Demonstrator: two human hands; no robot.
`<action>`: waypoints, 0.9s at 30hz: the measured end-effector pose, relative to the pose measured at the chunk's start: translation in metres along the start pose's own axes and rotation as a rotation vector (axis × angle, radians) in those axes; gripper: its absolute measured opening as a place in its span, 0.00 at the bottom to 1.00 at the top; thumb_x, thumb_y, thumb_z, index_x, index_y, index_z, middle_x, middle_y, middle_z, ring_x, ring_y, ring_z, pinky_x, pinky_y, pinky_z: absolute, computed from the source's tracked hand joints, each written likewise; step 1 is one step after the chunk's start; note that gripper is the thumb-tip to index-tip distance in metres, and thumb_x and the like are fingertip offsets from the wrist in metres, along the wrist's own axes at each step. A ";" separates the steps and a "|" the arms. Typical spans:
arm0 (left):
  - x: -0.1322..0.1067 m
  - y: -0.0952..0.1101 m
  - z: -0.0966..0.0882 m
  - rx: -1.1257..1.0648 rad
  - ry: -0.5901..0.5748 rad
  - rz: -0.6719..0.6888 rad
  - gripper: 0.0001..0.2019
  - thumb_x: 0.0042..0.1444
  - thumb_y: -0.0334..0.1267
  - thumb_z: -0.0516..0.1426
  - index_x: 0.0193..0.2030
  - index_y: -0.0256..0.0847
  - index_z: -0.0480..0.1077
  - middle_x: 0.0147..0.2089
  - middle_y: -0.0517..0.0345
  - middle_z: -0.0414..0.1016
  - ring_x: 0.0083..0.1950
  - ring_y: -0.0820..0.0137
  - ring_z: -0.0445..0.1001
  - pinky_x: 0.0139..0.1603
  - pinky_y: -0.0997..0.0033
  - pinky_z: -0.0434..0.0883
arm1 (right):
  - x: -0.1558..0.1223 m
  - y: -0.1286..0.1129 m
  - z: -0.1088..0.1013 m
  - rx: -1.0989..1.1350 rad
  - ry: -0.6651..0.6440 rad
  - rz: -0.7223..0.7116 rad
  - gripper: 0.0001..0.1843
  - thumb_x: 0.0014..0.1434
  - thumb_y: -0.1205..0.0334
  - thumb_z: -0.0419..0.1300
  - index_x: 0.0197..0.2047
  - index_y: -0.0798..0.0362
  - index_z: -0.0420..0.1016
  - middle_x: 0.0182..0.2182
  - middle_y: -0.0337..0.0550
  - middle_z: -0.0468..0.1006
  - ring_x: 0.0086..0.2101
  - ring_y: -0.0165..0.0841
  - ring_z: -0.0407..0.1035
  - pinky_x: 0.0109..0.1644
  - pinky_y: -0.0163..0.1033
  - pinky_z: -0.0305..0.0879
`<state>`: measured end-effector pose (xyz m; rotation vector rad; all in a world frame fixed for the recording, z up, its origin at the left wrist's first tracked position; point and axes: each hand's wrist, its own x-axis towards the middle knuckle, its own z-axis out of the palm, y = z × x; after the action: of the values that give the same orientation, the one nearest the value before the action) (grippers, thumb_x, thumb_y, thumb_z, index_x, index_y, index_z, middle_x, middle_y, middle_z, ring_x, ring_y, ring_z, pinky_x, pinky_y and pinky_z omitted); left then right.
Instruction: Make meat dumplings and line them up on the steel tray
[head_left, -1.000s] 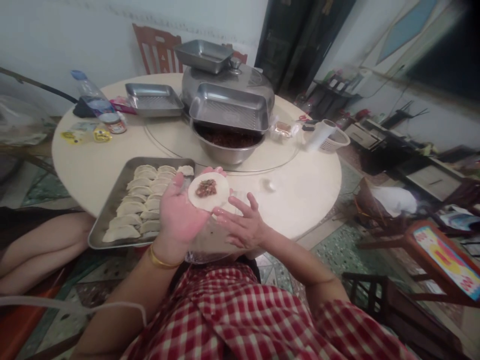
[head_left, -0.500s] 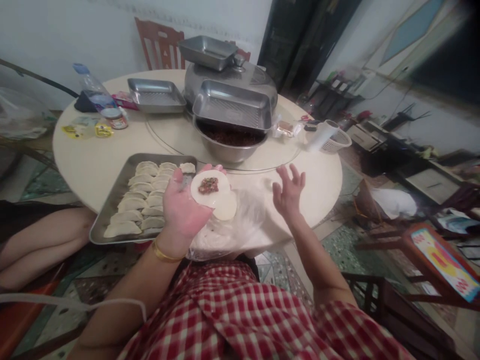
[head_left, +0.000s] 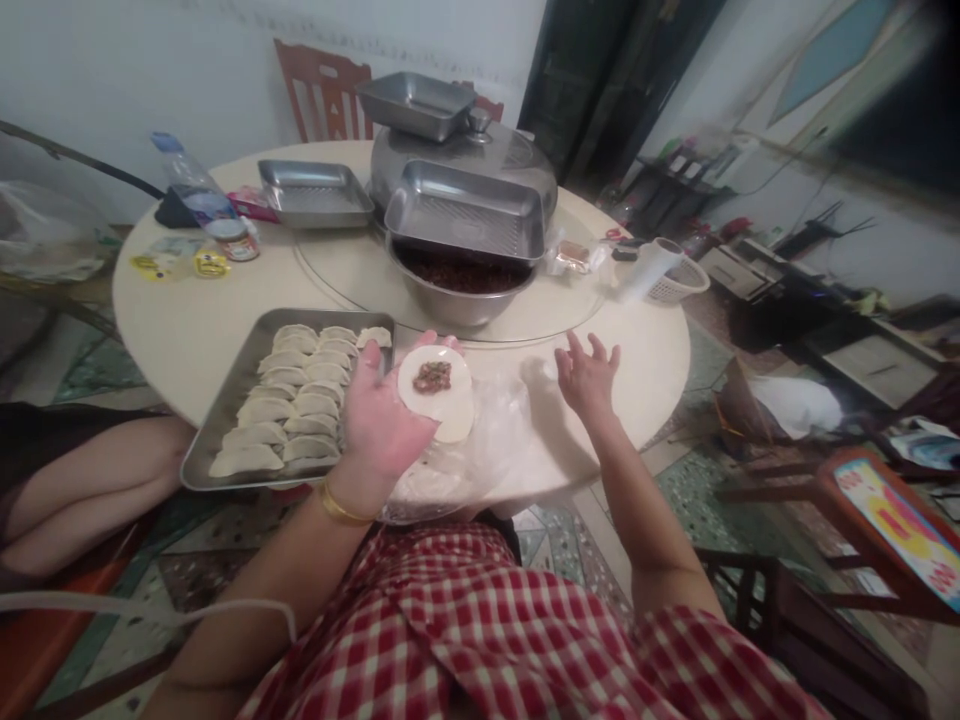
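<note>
My left hand (head_left: 382, 420) is palm up and cradles a round dumpling wrapper (head_left: 435, 385) with a dab of brown meat filling at its centre. Below it a clear plastic bag (head_left: 487, 440) with more wrappers (head_left: 454, 425) lies on the round cream table (head_left: 637, 350). My right hand (head_left: 586, 378) hovers open over the table to the right, fingers spread, holding nothing. A metal tray (head_left: 229, 410) of several folded dumplings (head_left: 296, 405) sits just left of my left hand. A steel bowl of dark filling (head_left: 461, 285) stands behind.
An upturned steel tray (head_left: 465, 212) rests on the bowl, a lidded pot (head_left: 465, 150) and two more trays behind. Bottle (head_left: 187, 185), jar (head_left: 234, 240), white cup (head_left: 646, 270), small basket (head_left: 679, 282) sit on the table. Another person's legs (head_left: 90, 470) at left. Chairs and clutter at right.
My right hand lifted off the wrapper stack beside my left hand and swung out to the right over the table, fingers spread. My left hand kept the filled wrapper.
</note>
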<state>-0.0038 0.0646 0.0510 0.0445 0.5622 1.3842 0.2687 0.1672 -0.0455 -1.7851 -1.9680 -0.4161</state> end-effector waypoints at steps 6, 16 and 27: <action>-0.002 -0.005 0.000 0.001 -0.028 -0.019 0.30 0.66 0.55 0.42 0.63 0.33 0.63 0.53 0.41 0.78 0.55 0.57 0.77 0.55 0.55 0.74 | -0.001 -0.011 -0.025 0.140 0.106 0.033 0.27 0.69 0.54 0.43 0.62 0.59 0.68 0.48 0.56 0.81 0.64 0.52 0.58 0.66 0.70 0.42; -0.003 -0.014 -0.002 0.018 -0.085 -0.090 0.27 0.67 0.54 0.42 0.57 0.38 0.69 0.46 0.48 0.80 0.55 0.57 0.76 0.55 0.55 0.73 | -0.031 -0.144 -0.083 0.540 0.019 -0.582 0.32 0.69 0.49 0.40 0.71 0.54 0.49 0.54 0.46 0.78 0.68 0.41 0.51 0.73 0.59 0.33; -0.007 -0.004 -0.004 -0.083 -0.024 -0.137 0.28 0.67 0.57 0.40 0.46 0.41 0.74 0.37 0.53 0.81 0.58 0.58 0.75 0.61 0.58 0.69 | -0.045 -0.168 -0.078 0.375 0.159 -0.774 0.31 0.70 0.49 0.41 0.65 0.62 0.61 0.55 0.51 0.77 0.68 0.44 0.49 0.74 0.57 0.25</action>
<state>-0.0023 0.0559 0.0483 -0.0433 0.4783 1.2701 0.1154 0.0697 0.0111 -0.7002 -2.3634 -0.3700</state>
